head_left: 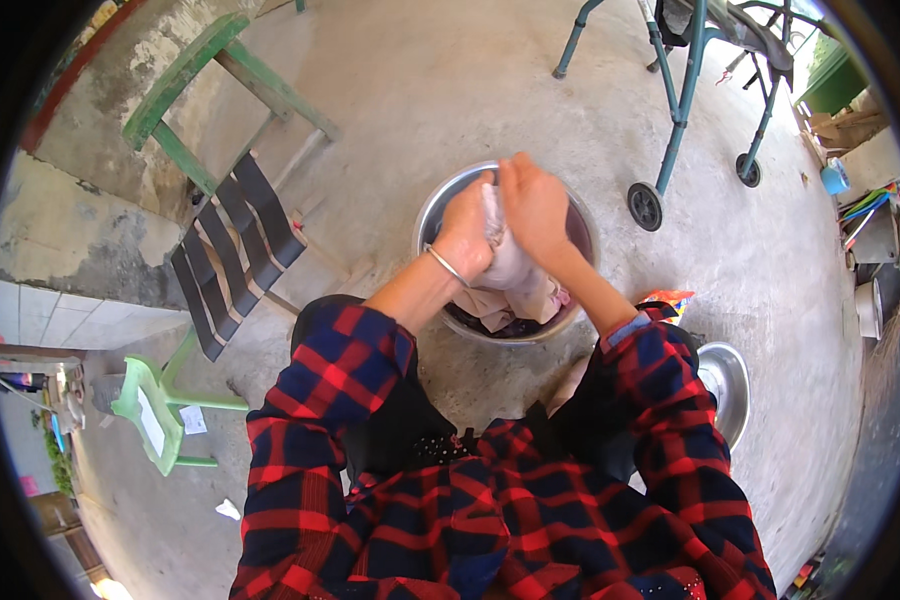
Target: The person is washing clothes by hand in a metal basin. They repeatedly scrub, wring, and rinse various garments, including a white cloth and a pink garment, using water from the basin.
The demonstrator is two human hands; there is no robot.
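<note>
A round metal basin stands on the floor between my knees, with beige and pinkish cloth bunched inside it. Above the basin, both hands grip a pale, wet-looking piece of cloth. My left hand, with a bangle at the wrist, is closed on its left side. My right hand is closed against the other side, close beside the left. Part of the cloth is hidden by my fingers, and its lower end hangs down onto the cloth in the basin.
Right of my knee lie a second metal basin and an orange packet. A wheeled walker frame stands at the far right. To the left are a green wooden chair with dark straps and a light green plastic stool.
</note>
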